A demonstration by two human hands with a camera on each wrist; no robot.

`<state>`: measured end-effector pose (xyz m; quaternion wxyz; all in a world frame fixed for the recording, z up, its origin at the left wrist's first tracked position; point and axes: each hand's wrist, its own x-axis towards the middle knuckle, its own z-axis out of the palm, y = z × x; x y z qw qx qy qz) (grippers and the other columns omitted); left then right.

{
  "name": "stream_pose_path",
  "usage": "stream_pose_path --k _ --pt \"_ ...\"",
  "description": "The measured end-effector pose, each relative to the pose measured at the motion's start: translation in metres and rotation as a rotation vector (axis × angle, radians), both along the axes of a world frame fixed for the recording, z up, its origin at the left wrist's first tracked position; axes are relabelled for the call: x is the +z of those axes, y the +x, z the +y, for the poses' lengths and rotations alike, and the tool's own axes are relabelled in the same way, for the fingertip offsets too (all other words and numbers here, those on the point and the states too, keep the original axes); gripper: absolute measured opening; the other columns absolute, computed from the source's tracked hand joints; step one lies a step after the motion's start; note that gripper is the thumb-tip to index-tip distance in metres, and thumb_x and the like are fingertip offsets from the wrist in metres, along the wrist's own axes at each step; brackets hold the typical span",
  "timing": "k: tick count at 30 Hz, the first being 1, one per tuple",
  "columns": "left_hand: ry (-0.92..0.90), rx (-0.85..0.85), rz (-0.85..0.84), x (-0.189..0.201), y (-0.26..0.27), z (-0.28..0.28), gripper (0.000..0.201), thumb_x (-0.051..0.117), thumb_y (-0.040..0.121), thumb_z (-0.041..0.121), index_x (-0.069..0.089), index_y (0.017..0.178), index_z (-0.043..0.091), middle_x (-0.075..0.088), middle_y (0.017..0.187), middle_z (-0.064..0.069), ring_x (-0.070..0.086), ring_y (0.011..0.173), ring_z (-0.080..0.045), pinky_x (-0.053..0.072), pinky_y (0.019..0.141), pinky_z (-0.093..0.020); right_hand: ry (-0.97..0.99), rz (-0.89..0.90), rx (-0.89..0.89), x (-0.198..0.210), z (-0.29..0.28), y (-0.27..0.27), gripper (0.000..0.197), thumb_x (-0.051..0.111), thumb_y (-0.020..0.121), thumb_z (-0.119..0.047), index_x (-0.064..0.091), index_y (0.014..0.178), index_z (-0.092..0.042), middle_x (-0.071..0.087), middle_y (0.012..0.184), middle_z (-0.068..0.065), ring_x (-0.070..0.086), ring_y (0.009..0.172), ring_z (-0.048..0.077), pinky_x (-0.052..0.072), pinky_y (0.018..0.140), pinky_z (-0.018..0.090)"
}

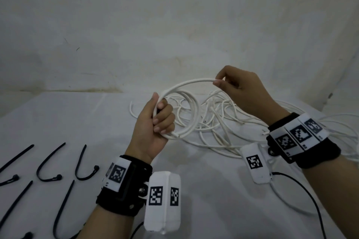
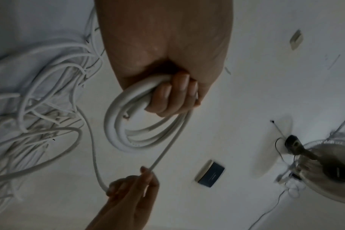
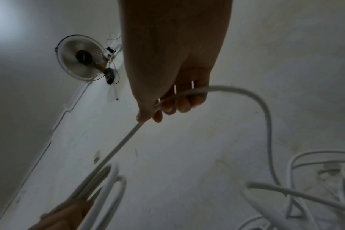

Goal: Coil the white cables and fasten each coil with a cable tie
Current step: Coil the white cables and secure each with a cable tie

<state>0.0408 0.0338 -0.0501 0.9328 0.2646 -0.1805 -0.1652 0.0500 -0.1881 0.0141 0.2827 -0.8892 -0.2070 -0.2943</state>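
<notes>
My left hand (image 1: 157,120) (image 2: 173,95) grips a small coil of white cable (image 1: 186,114) (image 2: 128,132), held above the table with its loops bunched in the fist. From the coil a strand arcs up to my right hand (image 1: 226,83) (image 3: 167,105), which pinches it between thumb and fingers, up and to the right. Behind both hands a tangled pile of white cables (image 1: 219,122) (image 2: 39,109) lies on the white table (image 1: 58,122). Several black cable ties (image 1: 50,163) lie at the front left.
A white wall (image 1: 174,25) rises right behind the table. Thin black wires (image 1: 307,196) trail from the wrist cameras over the front right. In the wrist views a fan (image 3: 83,59) is seen overhead.
</notes>
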Motion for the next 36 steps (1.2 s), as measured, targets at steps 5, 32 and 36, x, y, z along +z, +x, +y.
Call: stream_pose_path --k 5,32,36 --pt "-0.113 0.146 0.029 -0.001 0.010 0.014 0.053 0.029 0.099 0.036 0.050 0.053 0.019 0.031 0.039 0.007 0.028 0.027 -0.005 0.020 0.032 -0.013 -0.081 0.069 0.003 -0.005 -0.027 -0.001 0.011 0.054 0.094 -0.021 0.044 0.092 -0.019 0.057 0.078 0.006 0.055 0.073 0.023 0.040 0.063 0.017" --pt "-0.160 0.257 0.053 0.002 0.010 0.016 0.045 0.027 0.101 0.038 0.043 0.063 0.019 0.030 0.042 0.008 0.028 0.031 -0.004 0.026 0.033 -0.014 -0.620 -0.172 0.154 -0.018 -0.027 -0.044 0.022 0.056 0.086 -0.006 0.070 0.100 -0.016 0.060 0.084 -0.003 0.055 0.063 0.015 0.042 0.057 0.026" --pt "-0.092 0.283 0.059 0.002 0.009 0.013 0.042 0.027 0.102 0.038 0.038 0.066 0.019 0.029 0.043 0.009 0.026 0.031 -0.004 0.025 0.033 -0.014 -0.845 -0.241 0.209 -0.026 0.001 -0.052 0.025 0.058 0.077 -0.008 0.069 0.092 -0.025 0.058 0.080 -0.007 0.055 0.071 0.016 0.030 0.070 0.031"
